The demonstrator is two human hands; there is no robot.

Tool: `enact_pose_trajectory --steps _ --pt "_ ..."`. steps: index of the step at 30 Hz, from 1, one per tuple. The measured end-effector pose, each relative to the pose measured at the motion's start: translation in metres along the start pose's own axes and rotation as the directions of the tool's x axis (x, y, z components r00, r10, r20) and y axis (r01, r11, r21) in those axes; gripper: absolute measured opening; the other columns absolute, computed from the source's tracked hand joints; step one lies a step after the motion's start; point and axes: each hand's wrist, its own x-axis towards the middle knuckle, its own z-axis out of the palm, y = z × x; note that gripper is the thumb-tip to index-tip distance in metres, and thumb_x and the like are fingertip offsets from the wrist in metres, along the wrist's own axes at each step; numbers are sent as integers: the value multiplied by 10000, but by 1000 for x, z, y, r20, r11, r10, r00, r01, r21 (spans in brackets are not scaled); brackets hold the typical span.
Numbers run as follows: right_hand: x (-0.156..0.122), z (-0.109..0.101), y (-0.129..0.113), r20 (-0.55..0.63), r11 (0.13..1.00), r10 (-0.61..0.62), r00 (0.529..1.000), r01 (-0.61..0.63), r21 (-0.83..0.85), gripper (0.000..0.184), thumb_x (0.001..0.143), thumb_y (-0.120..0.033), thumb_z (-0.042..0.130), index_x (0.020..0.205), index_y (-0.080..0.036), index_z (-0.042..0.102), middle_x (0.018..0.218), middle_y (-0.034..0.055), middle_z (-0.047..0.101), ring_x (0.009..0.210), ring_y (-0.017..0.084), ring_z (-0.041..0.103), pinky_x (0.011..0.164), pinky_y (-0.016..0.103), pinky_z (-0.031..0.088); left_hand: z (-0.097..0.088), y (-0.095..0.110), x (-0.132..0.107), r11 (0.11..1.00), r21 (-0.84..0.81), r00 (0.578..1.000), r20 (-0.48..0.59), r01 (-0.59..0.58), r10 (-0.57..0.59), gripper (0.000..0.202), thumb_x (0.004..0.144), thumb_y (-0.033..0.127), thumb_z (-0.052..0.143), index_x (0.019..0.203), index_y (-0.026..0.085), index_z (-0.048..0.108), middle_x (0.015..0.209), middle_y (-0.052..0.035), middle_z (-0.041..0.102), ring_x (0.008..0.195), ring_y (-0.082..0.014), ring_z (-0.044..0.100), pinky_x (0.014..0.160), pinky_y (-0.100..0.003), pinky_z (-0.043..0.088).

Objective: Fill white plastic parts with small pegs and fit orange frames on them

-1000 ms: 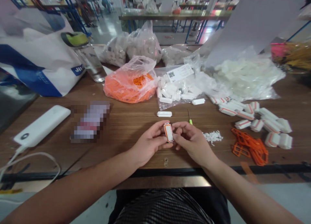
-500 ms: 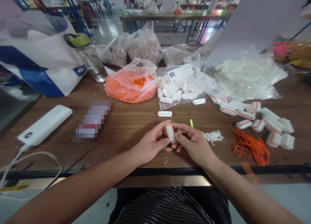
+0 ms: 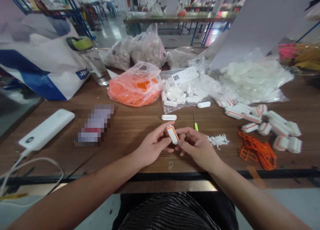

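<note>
Between left hand point(image 3: 153, 146) and right hand point(image 3: 200, 145), gripping an orange-banded white block point(image 3: 172, 134) above the counter point(image 3: 130, 130), presenting the dotted face upward, presumably for clear viewing, with orange frames point(image 3: 267, 156) to the right, likely for easy reach.

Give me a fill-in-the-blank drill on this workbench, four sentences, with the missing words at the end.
1. The left hand holds a small white piece with a band coloured ____.
2. The thin tool lying beyond the right hand has a handle coloured ____.
3. The loose orange frames lie to the person's ____.
4. Plugged into the power bank is a white ____.

Missing words: orange; green; right; cable.
</note>
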Motion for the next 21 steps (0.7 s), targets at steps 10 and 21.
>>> enact_pose_trajectory --steps 10,21 --pt "-3 8 8 -103 965 -152 983 125 -229 267 816 -333 652 1067 -249 690 949 36 730 759 152 679 629 283 555 4 2 -5 964 230 981 -110 -133 162 387 892 333 561 1258 207 546 1079 -65 630 852 -157 637 582 -210 596" --pt "9 -138 -62 -595 232 -150 790 -557 -797 382 838 -467 573 1078 -214 729 843 102 727 825 282 666 715 406 491 -6 -6 5 834 507 962 -28 -220 271 383 868 336 607 1224 199 582 1060 -87 671 920 -189 644 692 -293 539"
